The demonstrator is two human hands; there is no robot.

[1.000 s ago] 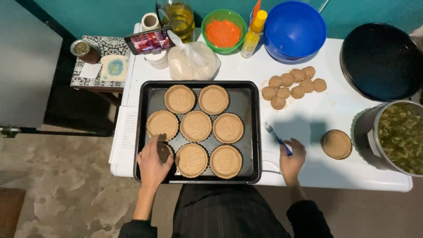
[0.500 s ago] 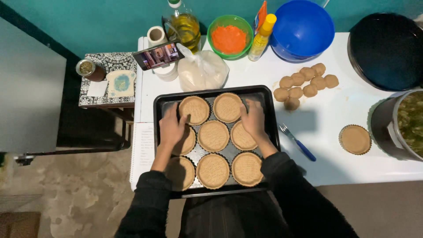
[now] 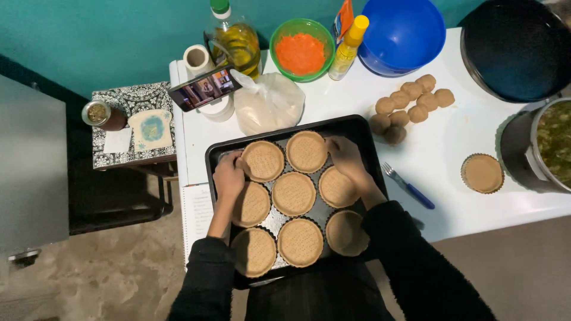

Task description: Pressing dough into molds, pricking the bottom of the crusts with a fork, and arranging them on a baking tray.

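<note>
Tart shells (image 3: 293,193) partly under hands (image 3: 229,176)

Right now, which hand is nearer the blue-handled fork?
Right. The right hand rests on the tray's upper tart shells, just left of the fork; the left hand is across the tray.

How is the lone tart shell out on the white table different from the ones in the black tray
The lone tart shell sits by itself on the white table, near the fork; the tray shells are packed together inside the black tray. No hand is near the lone one, while the left hand and right hand rest on the tray shells. Both are round, tan, fluted and unfilled.
</note>
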